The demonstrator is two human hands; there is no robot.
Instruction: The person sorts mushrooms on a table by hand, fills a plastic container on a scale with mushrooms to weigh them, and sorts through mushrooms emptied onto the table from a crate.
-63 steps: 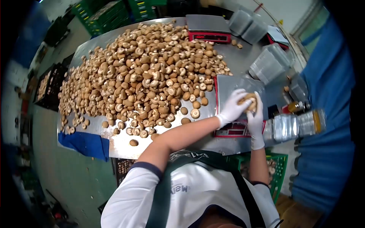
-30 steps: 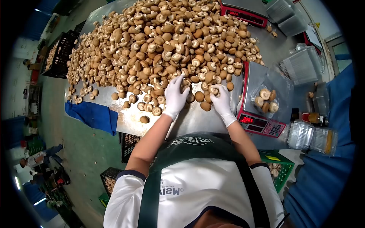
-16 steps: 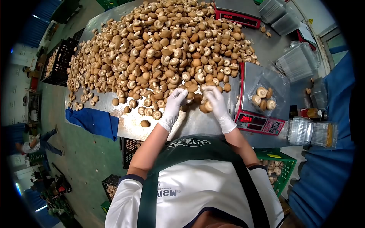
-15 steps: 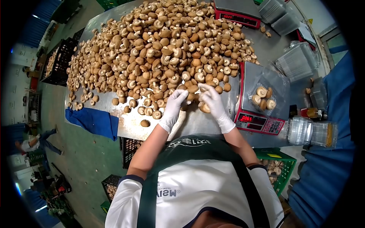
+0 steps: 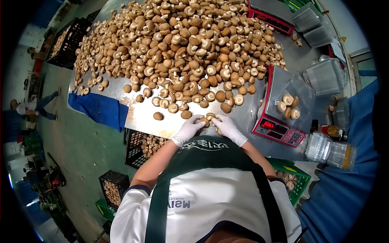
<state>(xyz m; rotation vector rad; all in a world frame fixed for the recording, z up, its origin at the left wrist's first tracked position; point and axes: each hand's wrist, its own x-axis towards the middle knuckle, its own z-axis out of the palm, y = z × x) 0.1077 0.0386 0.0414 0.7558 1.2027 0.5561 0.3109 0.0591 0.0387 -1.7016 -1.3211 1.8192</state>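
Observation:
Both my hands wear white gloves and are close together at the table's near edge, just in front of the apron. My left hand [image 5: 190, 128] has its fingers closed on a brown-capped shiitake mushroom [image 5: 205, 122]. Beside it, my right hand [image 5: 227, 128] is curled with its fingertips on mushrooms too; a pale-stemmed mushroom [image 5: 210, 116] shows between the two hands. The right palm partly hides another mushroom. Loose mushrooms, such as one brown cap [image 5: 186, 114], lie just beyond my fingers, in front of a large mushroom pile [image 5: 170, 48].
To the right, a red scale [image 5: 279, 131] bears a clear tray of mushrooms [image 5: 288, 106]. Another scale [image 5: 270, 22] and stacked clear trays [image 5: 324, 77] stand farther back. A blue cloth [image 5: 99, 111] hangs over the left edge. Crates of mushrooms [image 5: 133, 150] stand below. A person [image 5: 34, 106] walks at far left.
Both hands have drawn back from the pile toward the apron, with mushrooms in the fingers. The view has shifted, and the tray on the scale stays put.

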